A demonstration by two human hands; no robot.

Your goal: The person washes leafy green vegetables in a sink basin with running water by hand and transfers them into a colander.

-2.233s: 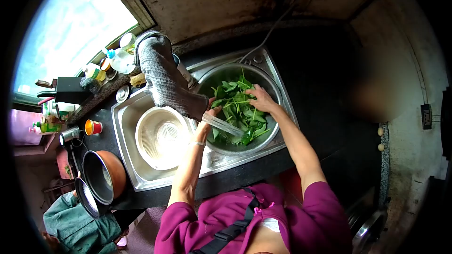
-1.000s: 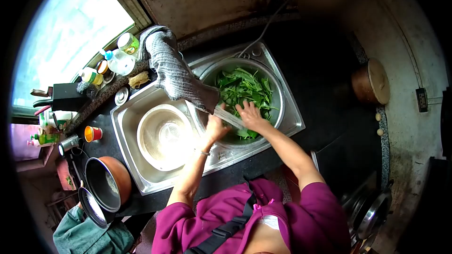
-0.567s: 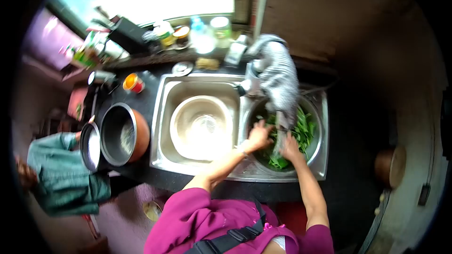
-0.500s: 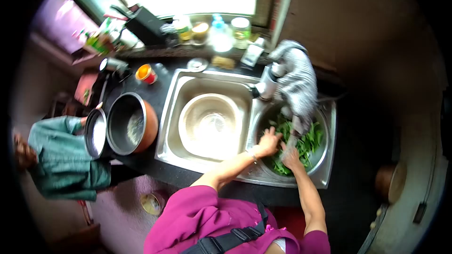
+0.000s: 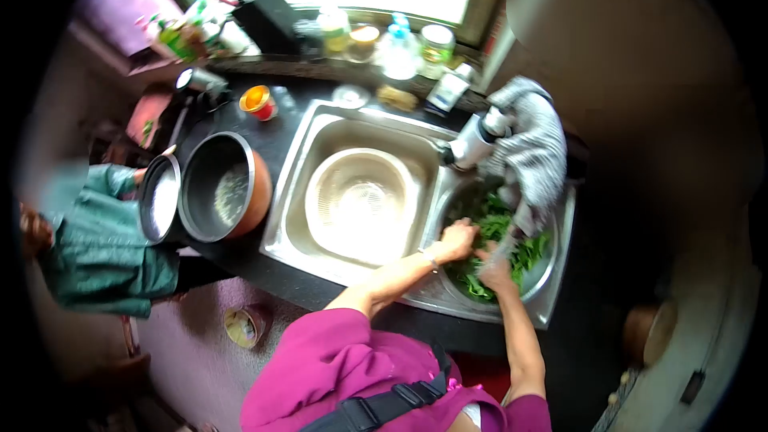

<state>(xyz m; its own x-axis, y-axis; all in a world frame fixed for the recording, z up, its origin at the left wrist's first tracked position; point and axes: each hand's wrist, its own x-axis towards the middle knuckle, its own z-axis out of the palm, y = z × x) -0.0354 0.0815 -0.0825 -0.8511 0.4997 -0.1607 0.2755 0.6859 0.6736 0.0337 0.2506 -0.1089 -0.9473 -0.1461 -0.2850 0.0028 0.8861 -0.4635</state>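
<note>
Leafy greens (image 5: 528,254) lie in a large metal basin (image 5: 547,272) set in the right side of the sink. My left hand (image 5: 458,240) is at the basin's left part, touching the greens; its fingertips are blurred among the leaves. My right hand (image 5: 494,268) is in the basin beside it, under water running from the cloth-covered faucet, and its fingers are smeared by motion and water. A grey knitted cloth (image 5: 528,140) hangs over the faucet above the basin. In the left sink bowl sits a pale strainer basket (image 5: 362,206).
A person in a green shirt (image 5: 112,240) stands at the far left, a hand by a lid (image 5: 162,196). Near it are a brown pot (image 5: 258,192) and an orange cup (image 5: 258,102). Bottles, jars and a knife block (image 5: 266,19) line the window ledge. A bucket (image 5: 246,326) stands on the floor.
The view has swung left, so the sink appears turned and further right, and the person in green shows more fully. Both my hands remain in the basin, and the greens have shifted about.
</note>
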